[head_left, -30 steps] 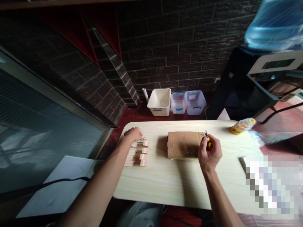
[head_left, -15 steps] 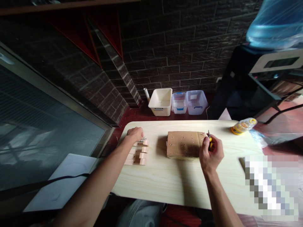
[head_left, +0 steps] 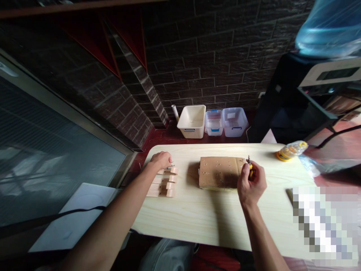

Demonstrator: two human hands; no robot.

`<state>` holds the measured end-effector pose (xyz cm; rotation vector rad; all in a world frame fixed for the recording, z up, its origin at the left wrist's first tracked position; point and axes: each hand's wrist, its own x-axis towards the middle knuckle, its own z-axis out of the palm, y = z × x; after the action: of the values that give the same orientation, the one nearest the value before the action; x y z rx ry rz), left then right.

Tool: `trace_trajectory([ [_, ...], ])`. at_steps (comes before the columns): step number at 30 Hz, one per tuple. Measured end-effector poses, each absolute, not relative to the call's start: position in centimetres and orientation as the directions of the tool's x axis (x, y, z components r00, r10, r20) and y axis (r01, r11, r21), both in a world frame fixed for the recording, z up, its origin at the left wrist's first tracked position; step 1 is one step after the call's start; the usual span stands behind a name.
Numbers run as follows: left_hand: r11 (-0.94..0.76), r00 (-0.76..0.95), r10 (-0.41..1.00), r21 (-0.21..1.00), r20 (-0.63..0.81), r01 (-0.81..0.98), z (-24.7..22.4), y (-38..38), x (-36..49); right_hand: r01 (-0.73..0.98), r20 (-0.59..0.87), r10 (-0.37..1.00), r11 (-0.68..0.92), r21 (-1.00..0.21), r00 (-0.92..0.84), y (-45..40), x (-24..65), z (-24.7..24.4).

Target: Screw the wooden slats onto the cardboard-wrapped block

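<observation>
Right hand [head_left: 252, 183] shifted slightly rightward, gripping one screwdriver [head_left: 251, 166], four wooden pieces [head_left: 170, 185]

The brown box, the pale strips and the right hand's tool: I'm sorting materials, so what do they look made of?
Brown box: likely cardboard, matte tan with a crease. Pale strips: smooth, pinkish-tan, perhaps wood; too small to be sure. Tool: perhaps plastic-handled, given the yellow and black; its dark tip looks metallic.

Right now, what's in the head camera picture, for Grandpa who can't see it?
A person's right hand holds a yellow and black tool by a brown box on a pale table. The left hand is at small metal pieces beside a row of wooden pieces. Behind, three plastic bins stand near a brick wall.
</observation>
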<state>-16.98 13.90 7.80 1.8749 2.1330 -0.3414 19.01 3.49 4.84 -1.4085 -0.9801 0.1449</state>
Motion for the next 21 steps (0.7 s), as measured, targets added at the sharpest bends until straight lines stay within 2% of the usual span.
trace_trajectory([
  [5, 0.228, -0.187, 0.948, 0.138, -0.259, 0.964, 8.2, 14.2, -17.1, 0.456, 0.479, 0.620, 0.211, -0.864, 0.621, 3.5, 19.0, 4.9],
  [10, 0.246, -0.240, 0.968, 0.418, -0.069, 0.874, 9.8, 14.0, -13.9, 0.419, 0.473, 0.632, 0.247, -0.874, 0.614, 3.6, 18.6, 4.9],
  [11, 0.207, -0.228, 0.973, 0.519, -0.024, 0.829, 10.2, 13.2, -12.5, 0.404, 0.462, 0.638, 0.248, -0.881, 0.616, 3.6, 18.5, 4.9],
  [12, 0.117, -0.230, 0.972, 0.746, 0.049, 0.656, 10.5, 12.2, -10.9, 0.379, 0.441, 0.646, 0.244, -0.892, 0.623, 3.6, 18.3, 4.8],
  [13, 0.023, -0.221, 0.971, 0.892, 0.087, 0.452, 10.8, 10.9, -9.3, 0.344, 0.408, 0.657, 0.233, -0.910, 0.634, 3.6, 18.2, 4.8],
  [14, -0.043, -0.204, 0.974, 0.961, 0.102, 0.273, 10.9, 9.5, -7.6, 0.301, 0.369, 0.670, 0.222, -0.928, 0.644, 3.5, 18.0, 4.8],
  [16, -0.075, -0.133, 0.988, 0.997, 0.077, 0.017, 11.0, 6.6, -4.6, 0.211, 0.304, 0.702, 0.219, -0.953, 0.644, 3.4, 17.8, 4.8],
  [17, -0.059, -0.095, 0.994, 0.997, 0.054, -0.055, 10.8, 5.3, -3.4, 0.167, 0.281, 0.722, 0.227, -0.960, 0.632, 3.4, 17.7, 4.8],
  [21, 0.066, -0.010, 0.998, 0.984, -0.068, -0.164, 9.1, 2.5, -0.9, -0.098, 0.147, 0.877, 0.215, -0.972, 0.458, 3.5, 18.1, 5.6],
])
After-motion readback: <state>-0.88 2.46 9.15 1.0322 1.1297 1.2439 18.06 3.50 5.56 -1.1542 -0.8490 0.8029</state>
